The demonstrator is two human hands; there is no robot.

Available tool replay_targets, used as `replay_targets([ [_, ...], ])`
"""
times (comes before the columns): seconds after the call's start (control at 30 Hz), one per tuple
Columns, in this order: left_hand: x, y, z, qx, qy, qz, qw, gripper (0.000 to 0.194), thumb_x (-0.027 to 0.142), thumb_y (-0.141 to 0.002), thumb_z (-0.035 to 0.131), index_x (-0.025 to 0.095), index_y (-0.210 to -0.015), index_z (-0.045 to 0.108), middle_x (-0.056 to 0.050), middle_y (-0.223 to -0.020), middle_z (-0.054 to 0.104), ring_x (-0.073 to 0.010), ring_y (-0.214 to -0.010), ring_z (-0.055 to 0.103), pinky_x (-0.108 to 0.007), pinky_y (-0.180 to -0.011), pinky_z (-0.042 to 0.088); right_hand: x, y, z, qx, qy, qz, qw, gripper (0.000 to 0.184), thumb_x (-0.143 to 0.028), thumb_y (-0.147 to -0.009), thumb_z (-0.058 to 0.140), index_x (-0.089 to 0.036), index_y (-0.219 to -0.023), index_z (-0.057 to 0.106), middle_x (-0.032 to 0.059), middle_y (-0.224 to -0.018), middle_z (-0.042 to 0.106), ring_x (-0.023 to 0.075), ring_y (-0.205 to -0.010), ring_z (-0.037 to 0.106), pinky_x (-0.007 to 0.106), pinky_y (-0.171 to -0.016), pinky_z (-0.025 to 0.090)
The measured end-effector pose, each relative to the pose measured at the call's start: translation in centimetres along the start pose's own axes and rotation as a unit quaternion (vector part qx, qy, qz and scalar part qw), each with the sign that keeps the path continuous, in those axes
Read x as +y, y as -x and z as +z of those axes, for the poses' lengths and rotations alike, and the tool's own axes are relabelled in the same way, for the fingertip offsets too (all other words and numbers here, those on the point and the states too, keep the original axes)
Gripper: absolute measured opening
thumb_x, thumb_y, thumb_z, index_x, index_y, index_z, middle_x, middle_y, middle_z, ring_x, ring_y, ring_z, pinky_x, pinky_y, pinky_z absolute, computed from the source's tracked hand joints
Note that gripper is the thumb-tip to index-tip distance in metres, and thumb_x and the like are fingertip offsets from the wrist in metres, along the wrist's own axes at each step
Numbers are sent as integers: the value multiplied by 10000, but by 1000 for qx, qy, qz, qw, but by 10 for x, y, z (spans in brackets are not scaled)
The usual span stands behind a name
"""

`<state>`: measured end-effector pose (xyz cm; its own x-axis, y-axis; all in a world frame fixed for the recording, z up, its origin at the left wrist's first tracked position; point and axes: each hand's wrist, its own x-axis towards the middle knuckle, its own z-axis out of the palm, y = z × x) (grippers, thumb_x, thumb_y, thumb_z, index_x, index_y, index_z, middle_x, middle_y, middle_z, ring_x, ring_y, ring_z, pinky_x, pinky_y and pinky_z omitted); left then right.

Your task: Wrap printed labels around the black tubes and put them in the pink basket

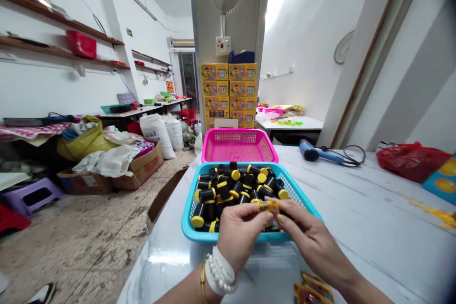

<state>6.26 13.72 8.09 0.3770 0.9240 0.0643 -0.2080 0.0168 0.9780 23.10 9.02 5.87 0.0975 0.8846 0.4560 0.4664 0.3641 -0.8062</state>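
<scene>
Between the fingertips of both hands is a small yellow printed piece (268,206), its exact kind unclear. My left hand (237,230) pinches its left end, and my right hand (308,230) grips the right end; both are closed. They hover over the near edge of a turquoise basket (188,221). Inside lie many black cylinders with yellow caps (223,190), jumbled at various angles; my hands hide some of them. Below my right wrist, several yellow printed pieces (313,289) lie on the table, cut off by the frame's bottom edge.
Behind the turquoise basket stands a pink basket (240,153). Yellow printed boxes (230,89) are stacked beyond it. On the marble-patterned table (359,228) a blue heat gun (326,153) with a cord, a red plastic bag (409,161) and yellow scraps (443,216) lie to the right.
</scene>
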Motion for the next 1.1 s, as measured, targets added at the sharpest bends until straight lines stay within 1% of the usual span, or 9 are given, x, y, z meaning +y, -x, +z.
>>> replay_targets([
  [0.07,2,-6,-6,21,45,-44,998,259,364,-733,813,114,-703,756,38,-466,479,-43,-431,346,-167,-412,250,-2,-2,-7,-19,-45,27,998,441,-398,-951,601,-277,-1375,594,97,-1252,700,235,-1114,670,363,-887,587],
  [0.17,7,-14,-13,14,142,-96,985,300,328,-620,886,97,-722,724,8,-596,562,-18,-460,330,-145,-388,133,-5,-3,-18,-18,-139,91,986,450,-400,-935,633,-242,-1346,538,103,-1149,730,185,-877,708,232,-588,559],
  [0.23,9,-17,-16,6,180,-116,977,332,304,-559,916,86,-721,726,8,-620,563,-9,-478,323,-130,-386,136,-6,-3,-22,3,-161,99,982,351,-382,-891,703,-227,-1195,622,81,-1077,733,139,-730,673,198,-522,521],
  [0.3,11,-19,-17,2,195,-134,972,336,289,-531,927,81,-699,723,29,-580,522,-6,-478,301,-123,-384,143,-6,-3,-25,28,-164,79,983,291,-352,-844,761,-231,-1101,695,60,-1113,708,99,-658,640,213,-572,560],
  [0.47,9,-20,-17,-22,189,-149,970,332,287,-542,933,82,-691,718,61,-517,436,-12,-473,290,-130,-389,125,0,-2,-18,53,-221,63,972,317,-320,-827,791,-318,-1140,740,10,-1045,717,98,-677,681,221,-654,602],
  [0.6,5,-20,-18,-48,174,-146,973,327,301,-582,932,98,-684,697,77,-501,395,-18,-468,300,-143,-399,122,2,-1,-13,53,-221,65,972,307,-294,-799,817,-309,-1101,765,3,-920,734,86,-614,639,201,-578,581],
  [0.73,4,-19,-19,-78,148,-154,974,328,329,-644,906,97,-777,716,77,-515,417,-10,-439,293,-156,-406,118,-1,1,-16,91,-119,25,988,270,-291,-784,821,-283,-1051,783,34,-1012,730,131,-766,687,216,-632,594],
  [0.9,1,-18,-16,-81,132,-130,979,336,358,-689,873,92,-829,721,-4,-641,592,-15,-465,391,-155,-417,182,-3,4,-15,88,-19,-34,995,269,-265,-792,806,-255,-1057,762,89,-1183,741,218,-987,723,263,-685,621],
  [1.1,-5,-12,-11,-95,92,-93,987,377,451,-783,781,84,-820,704,10,-564,544,-30,-434,402,-163,-408,250,-7,7,-5,78,-140,-16,987,253,-222,-804,801,-244,-1027,684,66,-1032,798,177,-752,777,208,-538,614],
])
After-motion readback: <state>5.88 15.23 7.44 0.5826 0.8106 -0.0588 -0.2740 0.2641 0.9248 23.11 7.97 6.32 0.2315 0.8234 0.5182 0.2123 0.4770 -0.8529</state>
